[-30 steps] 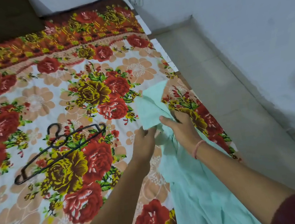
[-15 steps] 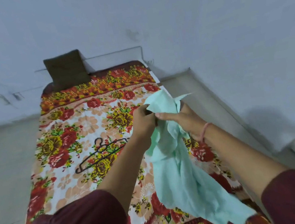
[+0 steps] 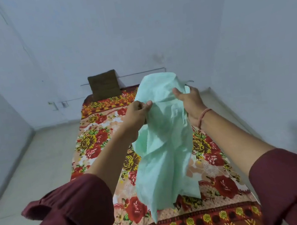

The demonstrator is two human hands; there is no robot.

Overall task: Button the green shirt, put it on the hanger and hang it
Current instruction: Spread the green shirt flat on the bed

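The pale green shirt (image 3: 162,144) hangs bunched in the air above the bed, its lower end dangling near the bed's foot. My left hand (image 3: 137,114) pinches the fabric at the shirt's upper left between thumb and fingers. My right hand (image 3: 190,100) grips the upper right part, fingers curled into the cloth. The two hands are held apart with the top of the shirt spread between them. The hanger is hidden behind my left arm and the shirt.
Below lies a low bed with a red and yellow floral sheet (image 3: 98,138). A dark brown cushion (image 3: 104,84) leans against the white wall at its head. Pale tiled floor (image 3: 37,166) runs along the bed's left; a wall stands close on the right.
Both hands have lifted the shirt off the bed, higher and farther forward, and moved apart. The view has tilted up toward the wall. The hanger, seen before, is now covered.
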